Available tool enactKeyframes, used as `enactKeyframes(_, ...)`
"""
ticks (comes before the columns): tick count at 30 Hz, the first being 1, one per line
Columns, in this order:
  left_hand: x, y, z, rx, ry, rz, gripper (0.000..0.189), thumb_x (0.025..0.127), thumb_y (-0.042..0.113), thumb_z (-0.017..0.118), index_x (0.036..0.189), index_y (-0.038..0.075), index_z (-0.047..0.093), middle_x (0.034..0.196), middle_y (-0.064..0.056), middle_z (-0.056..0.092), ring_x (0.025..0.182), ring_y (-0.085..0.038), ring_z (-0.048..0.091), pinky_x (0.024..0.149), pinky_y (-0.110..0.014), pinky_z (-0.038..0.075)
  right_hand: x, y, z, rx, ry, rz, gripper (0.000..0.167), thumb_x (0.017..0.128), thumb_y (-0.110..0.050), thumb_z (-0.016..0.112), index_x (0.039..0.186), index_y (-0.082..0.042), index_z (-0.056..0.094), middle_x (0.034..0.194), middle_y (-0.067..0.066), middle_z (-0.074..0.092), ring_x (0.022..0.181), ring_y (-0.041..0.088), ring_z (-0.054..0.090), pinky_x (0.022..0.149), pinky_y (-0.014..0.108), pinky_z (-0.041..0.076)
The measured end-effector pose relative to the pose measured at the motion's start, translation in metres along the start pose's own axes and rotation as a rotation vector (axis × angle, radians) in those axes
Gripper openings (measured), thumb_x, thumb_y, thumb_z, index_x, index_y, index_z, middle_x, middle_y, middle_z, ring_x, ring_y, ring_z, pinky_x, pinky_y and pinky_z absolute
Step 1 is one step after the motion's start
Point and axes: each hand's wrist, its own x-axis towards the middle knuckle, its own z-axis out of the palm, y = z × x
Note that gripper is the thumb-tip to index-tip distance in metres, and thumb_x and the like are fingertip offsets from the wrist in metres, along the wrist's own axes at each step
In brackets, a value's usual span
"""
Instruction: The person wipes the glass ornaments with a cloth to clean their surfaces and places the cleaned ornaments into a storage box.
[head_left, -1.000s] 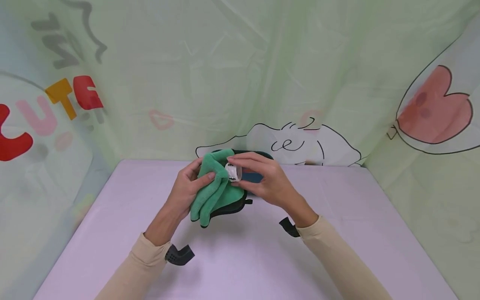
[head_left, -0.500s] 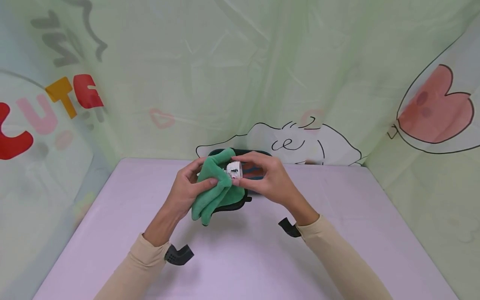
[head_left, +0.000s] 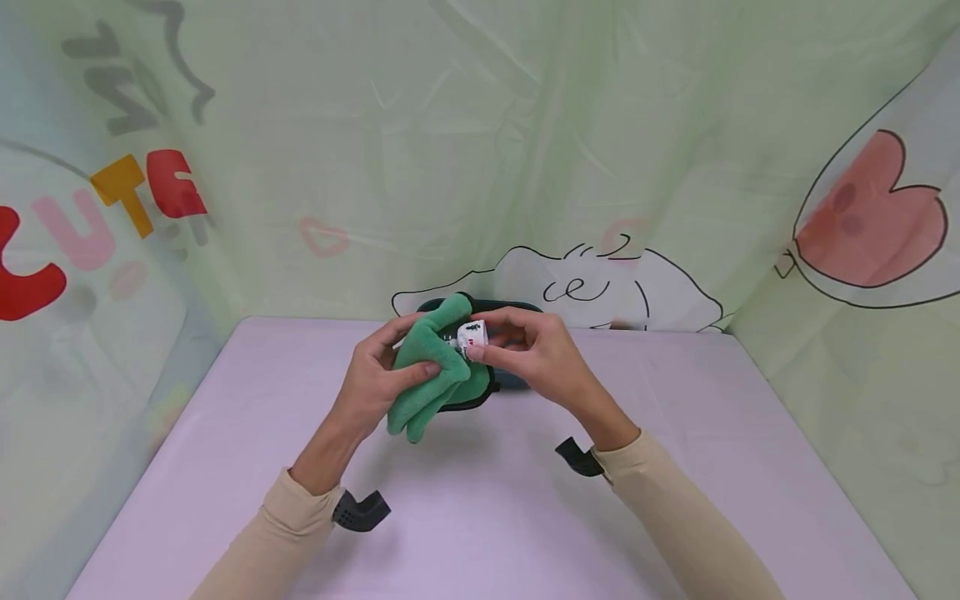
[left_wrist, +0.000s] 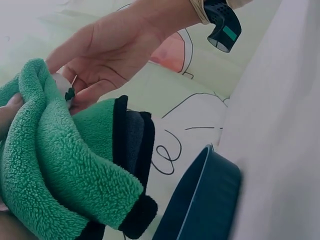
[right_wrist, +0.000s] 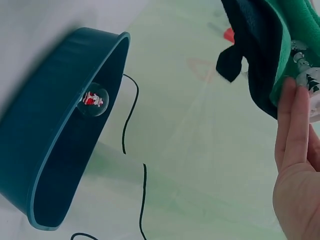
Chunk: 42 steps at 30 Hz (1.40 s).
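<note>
My left hand (head_left: 375, 375) grips a fluffy green cloth (head_left: 431, 358) with black edging, thumb pressed on its near side. Folds of the cloth wrap part of a small snow globe with a white printed base (head_left: 472, 335). My right hand (head_left: 543, 354) pinches that base between thumb and fingers. In the right wrist view, fingers (right_wrist: 296, 125) lie along the base, which bears a dark tree print; a clear piece (right_wrist: 300, 57) shows beside the cloth. Most of the globe is hidden. Both hands are raised above the table.
Behind the hands, a dark blue basin (right_wrist: 65, 125) stands on the pale lilac table (head_left: 480, 517). Another small snow globe (right_wrist: 93, 100) with a red and white figure sits inside it. Printed curtains (head_left: 480, 150) enclose the table's back and sides.
My right fingers turn the white base, so its dark print moves up and red print comes into view. The cloth rises slightly and its lower folds draw in.
</note>
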Motion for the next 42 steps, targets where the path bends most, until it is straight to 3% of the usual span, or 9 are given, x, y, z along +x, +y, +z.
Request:
enactKeyframes(3, 0.0002, -0.0005, 0.0017, -0.009, 0.016, 0.011, 0.057, 0.086, 0.003, 0.080, 0.139, 0.008, 0.059, 0.133, -0.009, 0.060, 0.106, -0.022, 0.067, 0.085, -0.031, 0.058, 0.0001, 0.0001, -0.0002, 0.054, -0.020, -0.024, 0.038, 0.087, -0.012, 0.081, 0.124, -0.009, 0.071, 0.113, 0.007, 0.072, 0.093, 0.023, 0.072, 0.080, 0.033, 0.061)
enactKeyframes(8, -0.0001, -0.0015, 0.0030, 0.004, 0.036, 0.033, 0.054, 0.088, 0.003, 0.078, 0.138, 0.008, 0.058, 0.130, -0.011, 0.061, 0.108, -0.023, 0.067, 0.086, -0.032, 0.058, 0.0010, 0.0021, 0.0000, 0.085, -0.067, -0.145, 0.049, 0.085, -0.002, 0.081, 0.132, -0.007, 0.067, 0.124, 0.009, 0.068, 0.105, 0.028, 0.071, 0.086, 0.037, 0.060)
enactKeyframes(13, -0.0009, -0.0022, 0.0021, 0.039, 0.056, 0.027, 0.053, 0.089, 0.001, 0.075, 0.138, 0.007, 0.058, 0.126, -0.011, 0.062, 0.106, -0.023, 0.067, 0.087, -0.032, 0.058, 0.0015, 0.0047, 0.0011, 0.022, -0.081, -0.279, 0.055, 0.080, 0.004, 0.082, 0.132, -0.003, 0.065, 0.129, 0.012, 0.064, 0.113, 0.027, 0.067, 0.092, 0.036, 0.058)
enactKeyframes(18, -0.0008, -0.0020, 0.0017, 0.041, 0.066, 0.008, 0.051, 0.089, 0.000, 0.073, 0.138, 0.006, 0.058, 0.122, -0.010, 0.063, 0.104, -0.023, 0.067, 0.086, -0.032, 0.059, 0.0023, 0.0057, 0.0020, 0.009, -0.091, -0.352, 0.056, 0.076, 0.008, 0.083, 0.129, 0.000, 0.066, 0.132, 0.014, 0.063, 0.126, 0.025, 0.058, 0.098, 0.034, 0.054)
enactKeyframes(22, -0.0006, -0.0009, 0.0016, 0.022, 0.074, -0.011, 0.051, 0.090, 0.001, 0.072, 0.138, 0.004, 0.057, 0.119, -0.009, 0.063, 0.103, -0.022, 0.067, 0.086, -0.031, 0.058, 0.0035, 0.0063, 0.0017, -0.015, -0.103, -0.397, 0.053, 0.077, 0.010, 0.082, 0.126, 0.000, 0.067, 0.131, 0.014, 0.064, 0.127, 0.026, 0.058, 0.101, 0.034, 0.053)
enactKeyframes(29, -0.0002, 0.0007, 0.0030, -0.003, 0.072, -0.046, 0.049, 0.092, 0.003, 0.069, 0.138, 0.003, 0.056, 0.119, -0.008, 0.063, 0.105, -0.022, 0.066, 0.088, -0.031, 0.057, 0.0034, 0.0050, -0.0013, -0.172, -0.090, -0.504, 0.049, 0.078, 0.013, 0.081, 0.121, -0.008, 0.071, 0.129, 0.007, 0.068, 0.126, 0.022, 0.060, 0.098, 0.029, 0.053)
enactKeyframes(34, 0.0006, 0.0006, 0.0041, -0.018, 0.062, -0.078, 0.048, 0.093, 0.005, 0.069, 0.139, 0.002, 0.056, 0.123, -0.008, 0.062, 0.109, -0.022, 0.063, 0.092, -0.030, 0.055, 0.0027, 0.0049, -0.0029, -0.177, -0.091, -0.536, 0.047, 0.079, 0.018, 0.075, 0.117, -0.009, 0.072, 0.126, 0.006, 0.069, 0.124, 0.022, 0.060, 0.094, 0.030, 0.053)
enactKeyframes(42, 0.0006, -0.0021, 0.0050, -0.017, 0.049, -0.083, 0.047, 0.094, 0.006, 0.069, 0.139, 0.003, 0.055, 0.124, -0.009, 0.061, 0.109, -0.021, 0.063, 0.092, -0.030, 0.055, 0.0016, 0.0045, -0.0037, -0.200, -0.082, -0.523, 0.047, 0.079, 0.013, 0.078, 0.120, -0.009, 0.071, 0.127, 0.005, 0.069, 0.123, 0.021, 0.061, 0.104, 0.032, 0.049)
